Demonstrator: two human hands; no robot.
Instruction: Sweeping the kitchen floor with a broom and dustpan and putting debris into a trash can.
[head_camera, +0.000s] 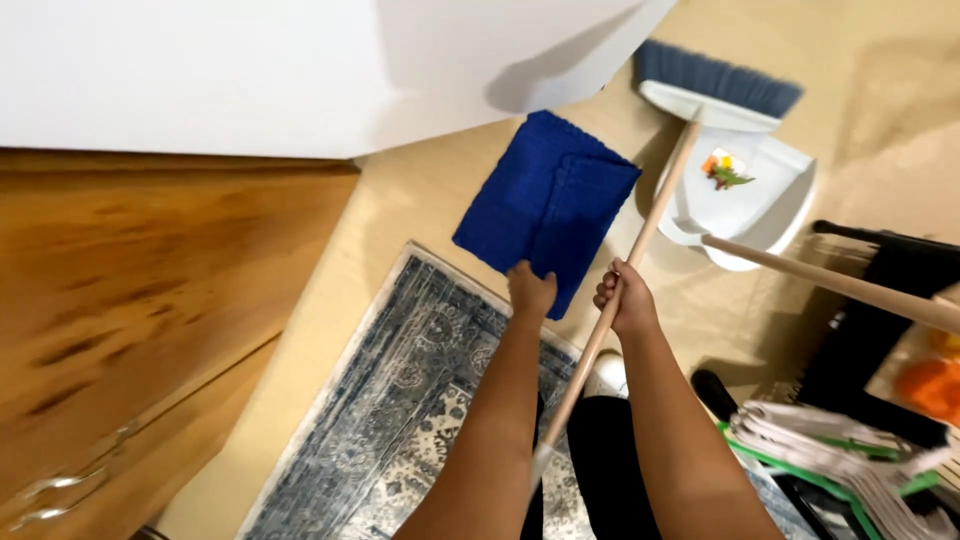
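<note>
My left hand (530, 290) grips the near corner of a folded dark blue cloth (548, 200), which is held out flat above the floor. My right hand (624, 297) is closed around the wooden handle of a broom (652, 215). The broom's white head with blue-grey bristles (716, 85) rests on the beige floor beside a white dustpan (770, 205). Small orange, yellow and green scraps (724, 171) lie inside the dustpan. A long wooden handle (850, 287) runs from the dustpan to the right.
A white countertop (250, 70) sits above wooden cabinet doors (130, 290) on the left. A blue-grey patterned rug (400, 410) lies under me. At the right stand a black rack (880, 320) and a bundle of white and green items (850, 450).
</note>
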